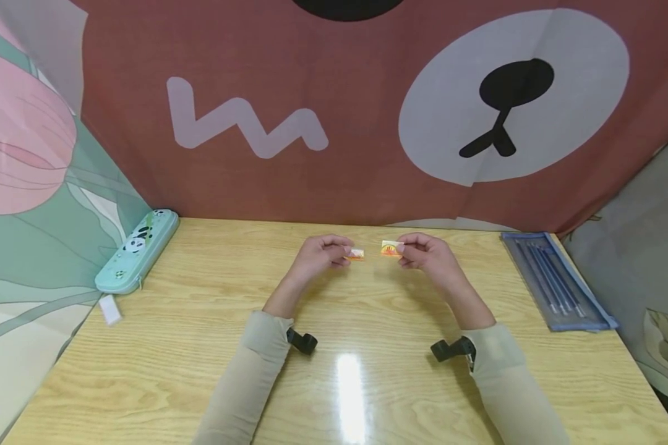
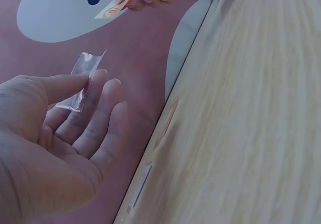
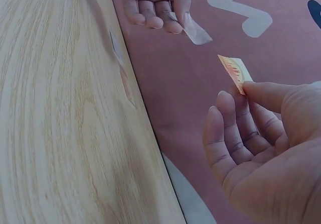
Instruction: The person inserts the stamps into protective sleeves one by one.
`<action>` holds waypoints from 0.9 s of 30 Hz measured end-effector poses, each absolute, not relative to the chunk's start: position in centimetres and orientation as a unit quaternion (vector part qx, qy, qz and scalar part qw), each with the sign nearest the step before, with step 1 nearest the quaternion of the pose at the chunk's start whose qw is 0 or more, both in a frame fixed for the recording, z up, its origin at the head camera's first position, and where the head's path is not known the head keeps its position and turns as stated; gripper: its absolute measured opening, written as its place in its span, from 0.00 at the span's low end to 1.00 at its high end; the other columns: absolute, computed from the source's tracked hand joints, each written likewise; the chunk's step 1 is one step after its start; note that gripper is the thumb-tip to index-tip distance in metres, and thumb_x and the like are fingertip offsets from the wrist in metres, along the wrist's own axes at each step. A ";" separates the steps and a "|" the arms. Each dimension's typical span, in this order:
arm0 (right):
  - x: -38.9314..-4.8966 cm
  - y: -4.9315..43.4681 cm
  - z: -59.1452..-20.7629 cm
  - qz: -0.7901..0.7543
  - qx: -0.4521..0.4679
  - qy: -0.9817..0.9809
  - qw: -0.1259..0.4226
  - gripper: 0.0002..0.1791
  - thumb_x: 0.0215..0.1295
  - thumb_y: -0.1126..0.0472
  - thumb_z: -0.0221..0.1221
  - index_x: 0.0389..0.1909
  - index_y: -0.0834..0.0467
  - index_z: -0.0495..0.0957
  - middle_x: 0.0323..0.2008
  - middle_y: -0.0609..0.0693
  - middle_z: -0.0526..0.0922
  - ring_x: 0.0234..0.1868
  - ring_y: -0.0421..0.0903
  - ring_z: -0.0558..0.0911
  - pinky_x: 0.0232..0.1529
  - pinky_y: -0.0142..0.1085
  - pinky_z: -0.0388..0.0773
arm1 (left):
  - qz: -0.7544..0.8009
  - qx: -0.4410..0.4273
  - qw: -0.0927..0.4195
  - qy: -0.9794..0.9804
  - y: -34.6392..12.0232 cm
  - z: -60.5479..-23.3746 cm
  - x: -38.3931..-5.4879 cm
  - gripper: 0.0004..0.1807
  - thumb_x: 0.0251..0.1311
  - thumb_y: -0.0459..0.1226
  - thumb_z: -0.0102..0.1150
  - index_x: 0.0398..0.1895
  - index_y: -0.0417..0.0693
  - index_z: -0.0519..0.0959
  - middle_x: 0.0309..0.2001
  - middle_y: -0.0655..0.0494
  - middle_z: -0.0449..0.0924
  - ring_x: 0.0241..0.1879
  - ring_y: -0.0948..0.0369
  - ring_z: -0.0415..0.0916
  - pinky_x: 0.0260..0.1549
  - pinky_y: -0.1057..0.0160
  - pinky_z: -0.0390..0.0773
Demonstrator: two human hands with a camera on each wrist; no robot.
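Observation:
Between thumb and fingers, my left hand [image 1: 324, 252] pinches a small, thin piece of packaging [image 1: 357, 254]. It looks clear and creased in the left wrist view [image 2: 83, 83], with some orange on it in the head view. My right hand [image 1: 427, 252] pinches a similar small piece, printed yellow and orange with a pale strip [image 1: 390, 248]; its print also shows in the right wrist view [image 3: 236, 72]. The two pieces face each other across a short gap, over the far part of the table. The other fingers of both hands are loosely bent.
The wooden table [image 1: 200, 358] ends at a brown printed cloth [image 1: 356, 167] behind the hands. On the left lie a mint panda pencil case [image 1: 125, 266] and a white eraser [image 1: 110, 309]. A blue see-through pouch [image 1: 592, 315] with several pencils lies right.

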State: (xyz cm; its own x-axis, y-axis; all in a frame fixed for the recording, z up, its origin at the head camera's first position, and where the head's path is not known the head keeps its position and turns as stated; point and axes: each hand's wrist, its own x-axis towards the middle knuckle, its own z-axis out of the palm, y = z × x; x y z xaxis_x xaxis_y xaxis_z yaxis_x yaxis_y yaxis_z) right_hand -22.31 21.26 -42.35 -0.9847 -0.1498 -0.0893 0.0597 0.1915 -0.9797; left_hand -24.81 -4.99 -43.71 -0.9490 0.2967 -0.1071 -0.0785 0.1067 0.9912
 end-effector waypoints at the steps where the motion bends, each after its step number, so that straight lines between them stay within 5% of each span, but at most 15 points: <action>1: -22.3 21.2 -42.3 -0.636 -0.029 0.767 0.082 0.19 0.74 0.57 0.60 0.56 0.67 0.75 0.38 0.42 0.82 0.37 0.42 0.84 0.47 0.38 0.86 | 0.664 0.079 0.141 0.730 -5.0 -43.8 -24.8 0.17 0.68 0.35 0.61 0.56 0.34 0.82 0.46 0.40 0.88 0.39 0.47 0.87 0.50 0.44 0.85; 7: -22.1 21.1 -42.0 -0.641 -0.028 0.762 0.086 0.17 0.73 0.58 0.60 0.54 0.66 0.76 0.36 0.42 0.82 0.36 0.41 0.84 0.47 0.38 0.86 | 0.671 0.080 0.148 0.722 -4.4 -43.9 -24.7 0.13 0.65 0.33 0.63 0.50 0.37 0.85 0.41 0.42 0.89 0.31 0.62 0.86 0.50 0.45 0.85; 27: -22.1 21.1 -41.9 -0.628 -0.019 0.773 0.093 0.22 0.73 0.56 0.60 0.58 0.70 0.75 0.35 0.38 0.84 0.36 0.39 0.84 0.48 0.38 0.86 | 0.683 0.072 0.142 0.713 -3.7 -43.8 -24.4 0.15 0.66 0.38 0.65 0.46 0.33 0.86 0.34 0.45 0.90 0.28 0.64 0.87 0.43 0.51 0.88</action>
